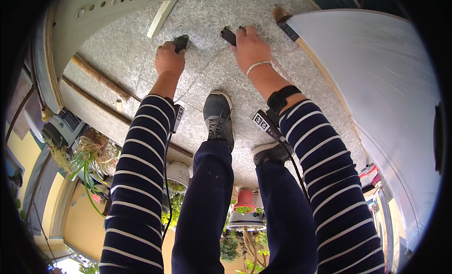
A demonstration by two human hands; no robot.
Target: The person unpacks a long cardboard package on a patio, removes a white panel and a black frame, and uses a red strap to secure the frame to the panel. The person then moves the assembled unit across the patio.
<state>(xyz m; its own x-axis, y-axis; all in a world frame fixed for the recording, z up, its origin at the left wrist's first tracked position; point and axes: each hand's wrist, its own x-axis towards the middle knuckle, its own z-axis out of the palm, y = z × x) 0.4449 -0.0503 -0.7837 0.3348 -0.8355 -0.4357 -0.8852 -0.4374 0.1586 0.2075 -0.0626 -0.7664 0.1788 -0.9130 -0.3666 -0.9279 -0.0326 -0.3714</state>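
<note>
My left hand [168, 62] is closed around a small dark, blocky object [181, 43], held at or just above the speckled stone floor [197, 62]. A short distance to its right, my right hand [253, 50] grips a black, bar-shaped object [229, 36] with a rough far end. I cannot make out the exact kind of either object. The two lie apart, with a strip of floor between them. My fingers hide part of each.
A large pale-grey panel with a wooden edge [325, 62] stands on the right. A wooden stick [101, 76] and a pale strip [162, 15] lie to the left, near a curved beige frame [89, 24] with holes. My shoe [216, 116] is between my arms; potted plants [245, 210] appear below.
</note>
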